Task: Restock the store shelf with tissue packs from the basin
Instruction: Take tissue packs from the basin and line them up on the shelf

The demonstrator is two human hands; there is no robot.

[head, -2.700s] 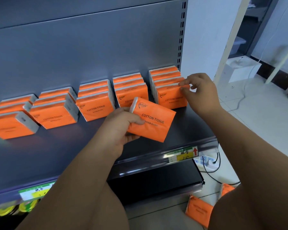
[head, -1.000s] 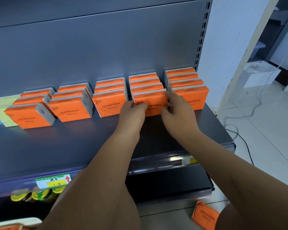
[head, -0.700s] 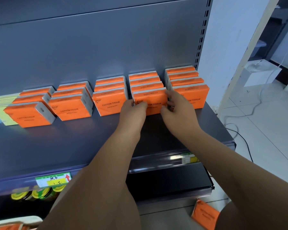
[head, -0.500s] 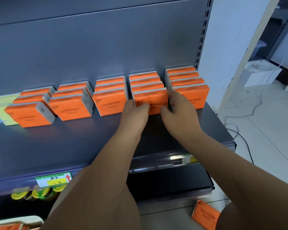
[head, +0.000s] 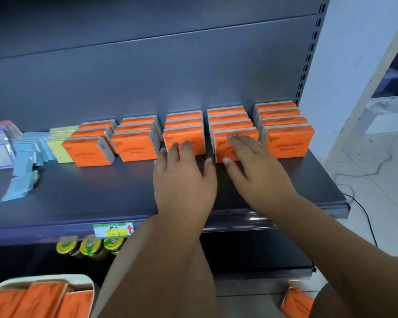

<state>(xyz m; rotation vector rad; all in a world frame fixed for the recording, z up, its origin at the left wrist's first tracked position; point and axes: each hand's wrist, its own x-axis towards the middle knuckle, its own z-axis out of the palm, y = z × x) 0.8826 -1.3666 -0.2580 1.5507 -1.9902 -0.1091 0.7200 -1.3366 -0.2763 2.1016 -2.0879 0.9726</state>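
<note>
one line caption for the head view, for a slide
Both open hands, left hand and right hand, at orange tissue packs on shelf.

Orange tissue packs, shelf: each front carried a small round logo at upper left and two lines of dark print, too blurred to read.

Price label, shelf's front edge: green-and-white strip with handwritten characters, not legible; yellow field below with a handwritten mark resembling "1.5", uncertain; red upward arrow at right.

Jars, lower shelf: label print unreadable.
</note>
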